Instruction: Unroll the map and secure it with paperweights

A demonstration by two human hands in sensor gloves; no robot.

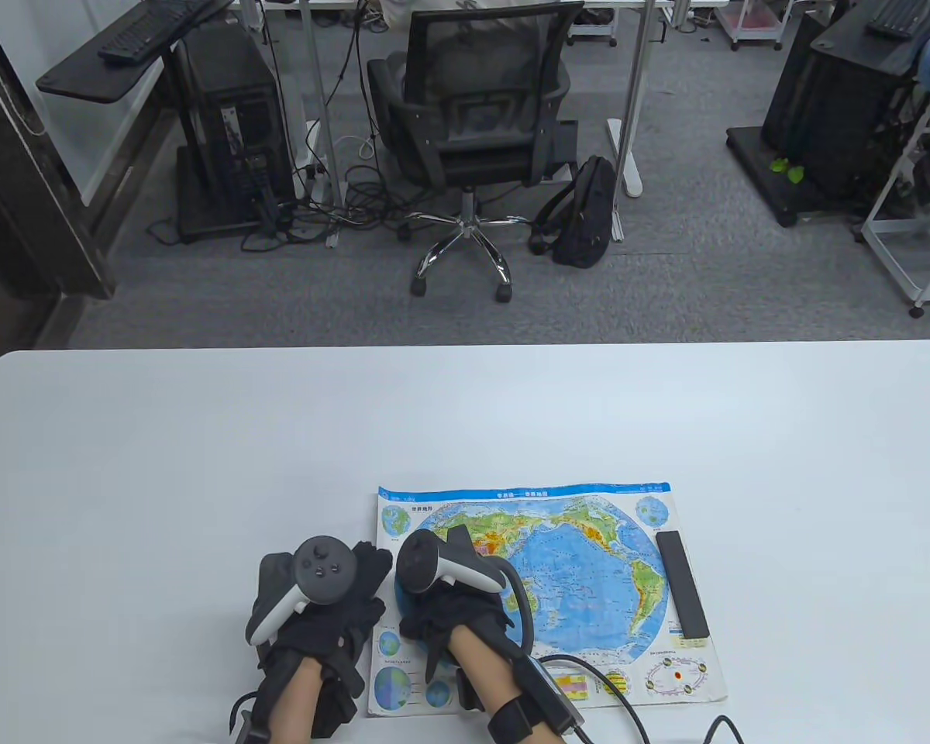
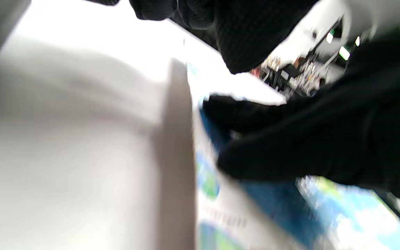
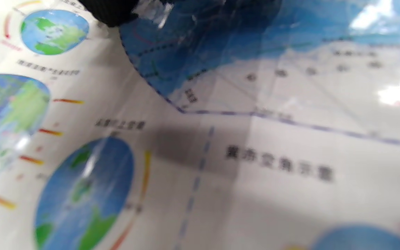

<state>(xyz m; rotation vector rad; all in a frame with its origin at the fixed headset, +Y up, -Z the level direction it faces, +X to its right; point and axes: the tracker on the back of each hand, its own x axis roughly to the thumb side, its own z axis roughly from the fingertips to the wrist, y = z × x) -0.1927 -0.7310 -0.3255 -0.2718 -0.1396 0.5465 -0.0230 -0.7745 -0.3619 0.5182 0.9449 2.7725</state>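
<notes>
Both hands sit at the near edge of the desk (image 1: 201, 434), each gloved in black with a tracker strapped on its back. Right hand (image 1: 453, 612) rests on the left part of the map (image 1: 573, 573), apparently pressing the sheet down; its fingers are hidden under the tracker, so how far they spread cannot be told. Left hand (image 1: 325, 612) lies just beside the map's left edge, at or over the margin. Whether it grips anything cannot be told: the left wrist view is blurred and shows only dark gloved fingers (image 2: 241, 41) above the sheet's border.

Map lies unrolled and mostly flat, near the desk's front edge and right of centre. Right wrist view shows glossy print with creases and glare, which suggests a laminated sheet that wants to curl back.

One black bar-shaped paperweight (image 1: 682, 583) lies lengthwise along the map's right margin, holding that end. Likely reason for the hands on the left: that end has no visible weight, so it needs pinning by hand.

Count: one map, one paperweight in view, two hands. A second paperweight is not visible; it may be hidden under the hands.

Judgement: unrolling is done, right end secured, left end not yet weighted. Risk: the left edge may spring up if released.
</notes>
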